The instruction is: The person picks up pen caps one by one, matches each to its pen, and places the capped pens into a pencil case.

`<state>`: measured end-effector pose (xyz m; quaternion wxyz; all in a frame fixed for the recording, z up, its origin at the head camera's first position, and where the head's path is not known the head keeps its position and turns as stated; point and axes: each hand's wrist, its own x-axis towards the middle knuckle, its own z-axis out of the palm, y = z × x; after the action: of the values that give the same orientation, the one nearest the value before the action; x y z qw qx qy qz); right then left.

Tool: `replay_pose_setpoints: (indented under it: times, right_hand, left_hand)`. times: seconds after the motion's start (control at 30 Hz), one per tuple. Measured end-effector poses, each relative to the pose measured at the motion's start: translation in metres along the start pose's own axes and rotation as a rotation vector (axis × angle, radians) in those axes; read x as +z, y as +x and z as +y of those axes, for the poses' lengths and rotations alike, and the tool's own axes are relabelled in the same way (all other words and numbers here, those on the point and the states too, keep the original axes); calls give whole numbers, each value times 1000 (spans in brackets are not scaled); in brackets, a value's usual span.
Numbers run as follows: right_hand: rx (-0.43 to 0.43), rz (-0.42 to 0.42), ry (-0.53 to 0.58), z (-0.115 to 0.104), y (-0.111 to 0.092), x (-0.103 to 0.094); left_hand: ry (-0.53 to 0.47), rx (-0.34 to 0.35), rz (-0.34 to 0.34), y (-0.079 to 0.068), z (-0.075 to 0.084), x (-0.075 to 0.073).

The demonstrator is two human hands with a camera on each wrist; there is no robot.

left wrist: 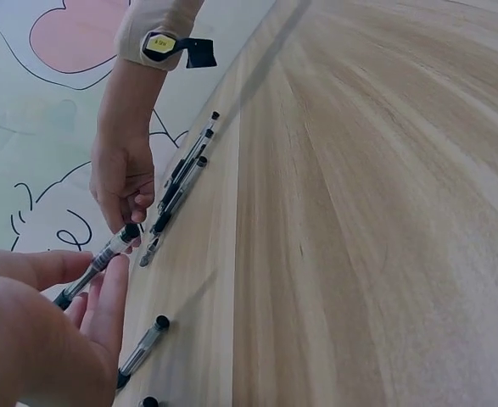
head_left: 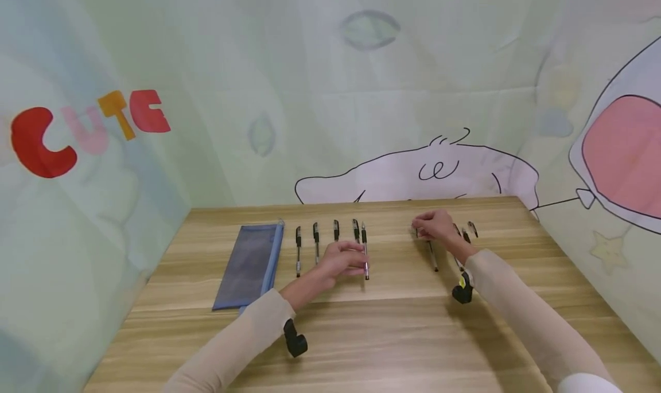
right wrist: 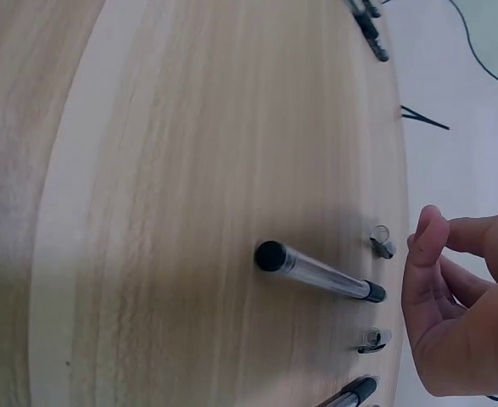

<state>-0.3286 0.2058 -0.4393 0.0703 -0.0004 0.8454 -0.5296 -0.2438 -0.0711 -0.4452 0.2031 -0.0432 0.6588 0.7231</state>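
In the head view my left hand point(head_left: 338, 261) pinches an uncapped gel pen point(head_left: 364, 233) between thumb and fingers, tip toward the far edge. The left wrist view shows that pen's black rear end point(left wrist: 130, 231) sticking out past the fingertips. My right hand point(head_left: 436, 225) is over the far part of the table, thumb and index fingertip close together. A clear pen cap with a black clip point(right wrist: 382, 242) lies just beside those fingertips; whether they hold anything is hidden. An uncapped pen point(right wrist: 321, 275) and another cap point(right wrist: 373, 340) lie near this hand.
Several capped pens point(head_left: 298, 252) stand in a row left of my left hand. Farther left lies a blue mesh zip pouch point(head_left: 248, 264). More pens and a cap point(head_left: 473, 228) lie beyond my right wrist. A printed cloth wall point(head_left: 310, 123) borders the wooden table point(head_left: 382, 335).
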Motion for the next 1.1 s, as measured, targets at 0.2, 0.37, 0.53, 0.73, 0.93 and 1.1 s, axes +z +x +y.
replay_pose_setpoints:
  times: [0.2, 0.37, 0.53, 0.73, 0.93, 1.1]
  right_hand:
    - [-82, 31, -319, 4, 1, 2]
    - [-115, 40, -465, 10, 6, 6]
    - [-143, 19, -456, 12, 12, 8]
    - [-73, -30, -287, 1, 11, 11]
    - [78, -139, 48, -20, 6, 15]
    - [150, -245, 218, -39, 3, 22]
  left_hand:
    - [12, 4, -12, 0, 0, 4]
    - [17, -4, -25, 0, -2, 6]
    - [16, -6, -22, 1, -3, 7]
    - [40, 5, -31, 2, -3, 9]
    - [48, 1, -31, 2, -3, 11]
    - [49, -8, -40, 1, -3, 12]
